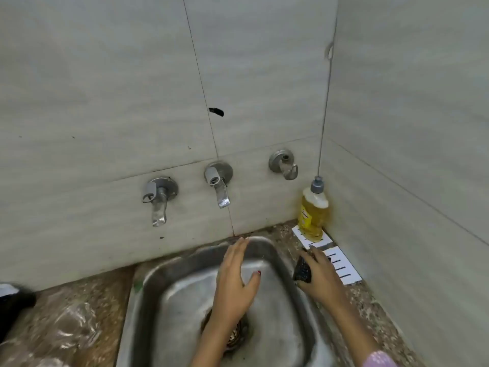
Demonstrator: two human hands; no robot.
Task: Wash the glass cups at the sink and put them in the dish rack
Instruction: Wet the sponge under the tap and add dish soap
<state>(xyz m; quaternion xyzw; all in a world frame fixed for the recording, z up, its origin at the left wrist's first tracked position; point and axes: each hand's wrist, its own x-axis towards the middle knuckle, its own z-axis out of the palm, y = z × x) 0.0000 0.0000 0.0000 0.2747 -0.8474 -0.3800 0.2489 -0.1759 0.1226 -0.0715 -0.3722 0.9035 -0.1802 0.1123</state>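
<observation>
As left hand (232, 279) hovers flat over the sink (164, 300), right hand (322, 279) grips a scrubber (303, 271).

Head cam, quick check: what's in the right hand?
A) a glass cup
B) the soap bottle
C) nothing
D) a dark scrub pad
D: the right hand grips a dark scrub pad at the right rim of the sink. The yellow soap bottle stands apart in the corner, and the left hand is open over the basin.
</observation>
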